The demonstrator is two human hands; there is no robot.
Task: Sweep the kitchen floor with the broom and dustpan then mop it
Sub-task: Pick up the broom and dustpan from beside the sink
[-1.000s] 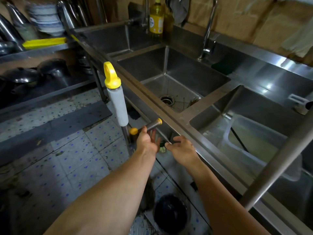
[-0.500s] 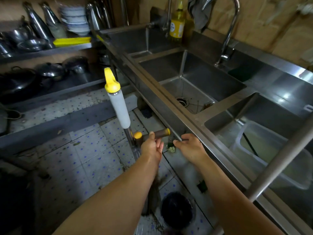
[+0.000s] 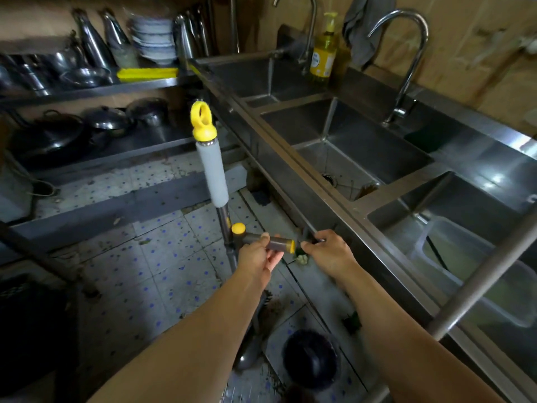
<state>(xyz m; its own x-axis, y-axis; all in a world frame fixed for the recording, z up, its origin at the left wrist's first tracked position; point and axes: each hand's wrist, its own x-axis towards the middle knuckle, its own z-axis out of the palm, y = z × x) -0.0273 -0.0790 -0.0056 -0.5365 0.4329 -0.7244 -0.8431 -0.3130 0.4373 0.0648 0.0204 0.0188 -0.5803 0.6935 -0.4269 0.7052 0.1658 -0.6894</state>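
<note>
The mop stands upright at the centre, with a yellow loop cap [image 3: 202, 121], a grey foam grip [image 3: 214, 174] and a steel pole [image 3: 225, 225]. A brown side lever [image 3: 277, 243] with yellow ends sticks out to the right from the pole. My left hand [image 3: 257, 255] grips this lever from below. My right hand [image 3: 327, 251] pinches a thin dark rod [image 3: 306, 228] close to the front edge of the sink; I cannot tell what the rod belongs to. The mop's lower end [image 3: 261, 308] is partly hidden by my left forearm. Green and white scraps [image 3: 302, 258] lie on the tiled floor [image 3: 151, 274].
A long steel sink unit [image 3: 325, 199] runs along the right, with a clear tub [image 3: 479, 274] in the near basin. Shelves with pots [image 3: 58, 132] stand at the left. A dark round pail [image 3: 311, 362] and a green leaf [image 3: 353, 321] are on the floor near me.
My left hand rose to the side lever and closed round it. The lever tipped from slanting up to slightly down at its right end. My right hand stayed by the sink edge.
</note>
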